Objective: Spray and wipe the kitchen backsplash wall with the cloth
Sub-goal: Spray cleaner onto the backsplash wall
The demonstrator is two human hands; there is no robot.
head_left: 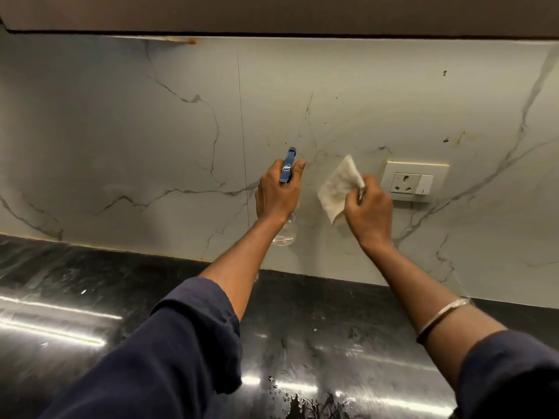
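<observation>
The backsplash wall (151, 131) is pale marble with grey veins and a few dark specks. My left hand (276, 192) grips a spray bottle (287, 164) with a blue nozzle pointed at the wall; its clear body hangs below my wrist. My right hand (370, 211) holds a crumpled white cloth (337, 189) against or very near the wall, just right of the bottle.
A white socket and switch plate (414, 181) sits on the wall right beside my right hand. A glossy black countertop (75, 297) runs below, wet near its front edge. A dark upper cabinet (272, 13) overhangs the wall.
</observation>
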